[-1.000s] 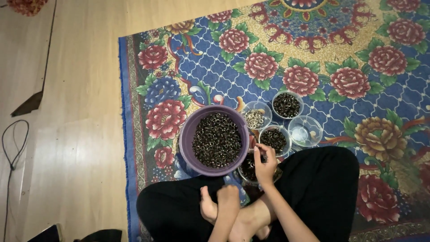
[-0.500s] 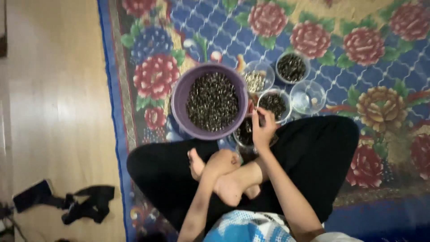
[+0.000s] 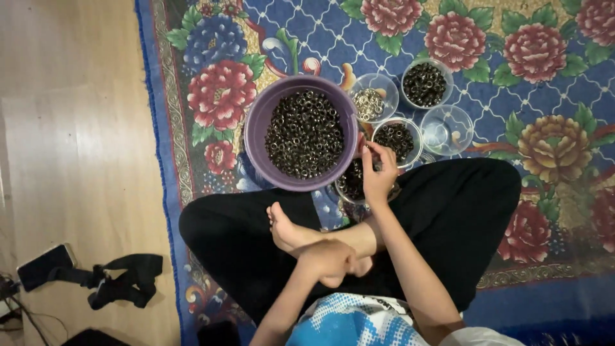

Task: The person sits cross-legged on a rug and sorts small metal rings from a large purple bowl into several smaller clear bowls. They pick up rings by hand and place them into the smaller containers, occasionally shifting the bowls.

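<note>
I sit cross-legged on a flowered rug (image 3: 512, 38). My right hand (image 3: 378, 173) reaches into a small clear cup of dark metal rings (image 3: 351, 181) at my knees, fingers pinched together; whether it holds a ring is hidden. My left hand (image 3: 327, 259) rests closed on my bare foot (image 3: 291, 230). A purple bowl (image 3: 256, 128) full of dark rings stands just left of the right hand. Beyond it are a clear cup of dark rings (image 3: 396, 138), a cup of pale rings (image 3: 373, 102), another cup of dark rings (image 3: 424, 83) and an empty clear cup (image 3: 447, 130).
Wooden floor (image 3: 70, 141) lies left of the rug's blue edge. A phone (image 3: 45, 266) and a black strap (image 3: 122, 285) lie on the floor at lower left, with cables at the frame's corner.
The view has tilted down and moved closer, bringing my legs, shirt and the phone into sight. My right hand stays at the small cup; the left hand stays on my foot.
</note>
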